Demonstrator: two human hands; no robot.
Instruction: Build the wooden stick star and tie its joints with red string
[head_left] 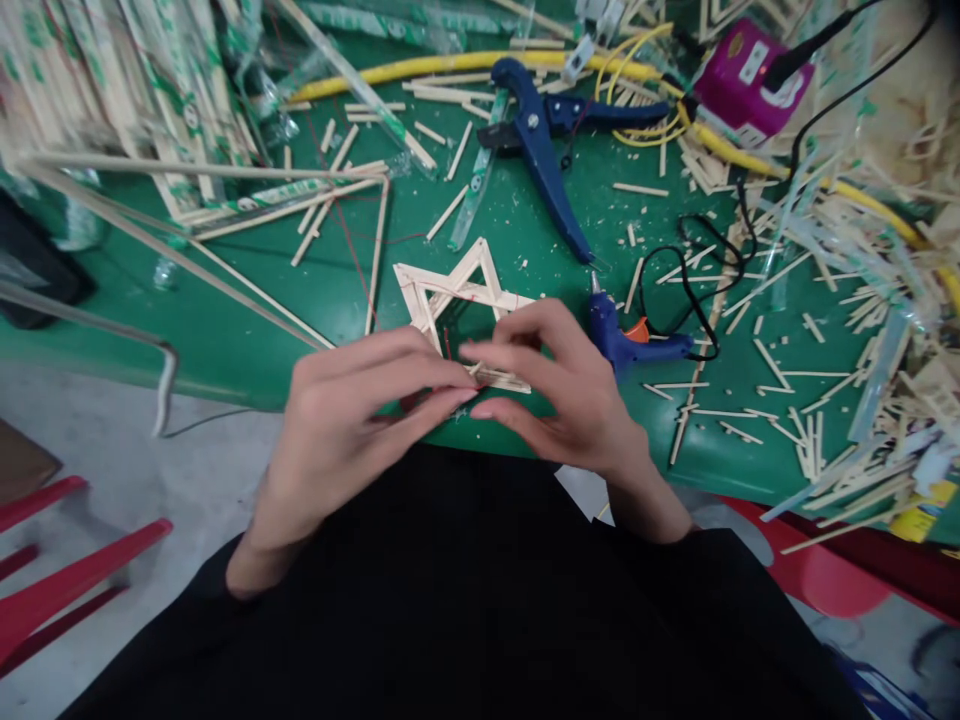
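A six-pointed star (486, 258) made of wooden sticks lies on the green table in front of me, with red thread wound across it. My left hand (367, 400) is closed in a pinch at the star's near side. A bit of red shows by its thumb and fingertip, but I cannot make out what is between them. My right hand (566, 390) covers the star's right side, thumb and forefinger apart, with nothing visible between them. Both hands hide the star's lower points. Just right of that hand lies a blue hot glue gun (626, 335) with an orange trigger.
Blue cutters (536, 135) lie beyond the star. A yellow cable (450, 65) runs behind to a purple power box (754, 75). Wrapped chopsticks (150, 90) are piled at far left, near a large stick frame (195, 170). Cut sticks (814, 440) are scattered right. Red chairs (82, 585) stand below.
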